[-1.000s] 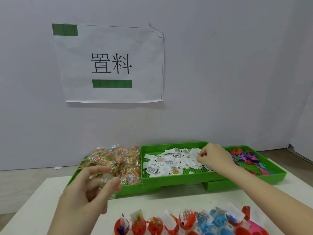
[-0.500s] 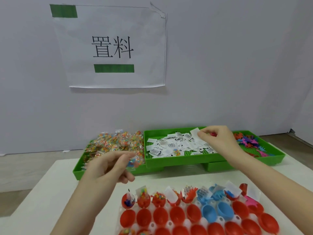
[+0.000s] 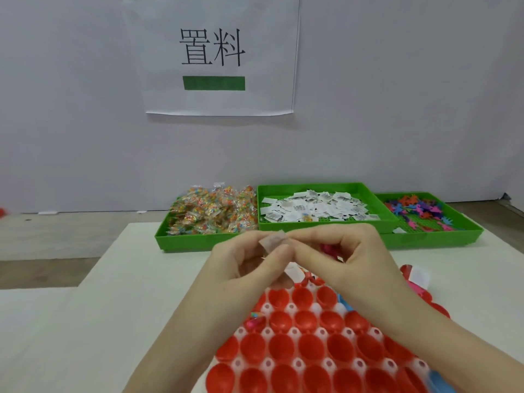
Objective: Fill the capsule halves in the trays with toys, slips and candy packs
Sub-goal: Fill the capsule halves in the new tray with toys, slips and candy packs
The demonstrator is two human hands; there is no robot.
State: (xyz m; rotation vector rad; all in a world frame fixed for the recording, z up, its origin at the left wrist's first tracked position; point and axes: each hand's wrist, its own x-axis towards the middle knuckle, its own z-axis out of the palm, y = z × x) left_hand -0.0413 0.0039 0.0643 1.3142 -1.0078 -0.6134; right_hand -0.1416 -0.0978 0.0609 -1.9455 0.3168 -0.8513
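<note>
Since the earlier frames both hands have come back from the green trays and now meet in front of us, above the far edge of the capsule tray; half a second ago the right hand was still at the slip tray and the left hung beside the candy packs.

In the head view, we see the left hand (image 3: 241, 268) and the right hand (image 3: 348, 256) fingertip to fingertip, both pinching a small pale slip (image 3: 273, 240) between them. Something red and pink (image 3: 329, 249) shows inside the curled fingers of the right hand; we cannot tell exactly what it is.

Below the hands lies the capsule tray (image 3: 295, 364), a white holder whose rows of red capsule halves (image 3: 306, 347) sit open side up, most of the near ones empty. One half on the left (image 3: 256, 323) holds a colourful item. A few blue halves (image 3: 344, 304) peek out under the right forearm.

Farther back on the white tabletop (image 3: 136, 279) stand three green trays side by side: candy packs (image 3: 212, 211) on the left, paper slips (image 3: 314, 208) in the middle, small coloured toys (image 3: 419, 211) on the right. A paper sign (image 3: 212, 55) with two black characters hangs on the wall behind.
</note>
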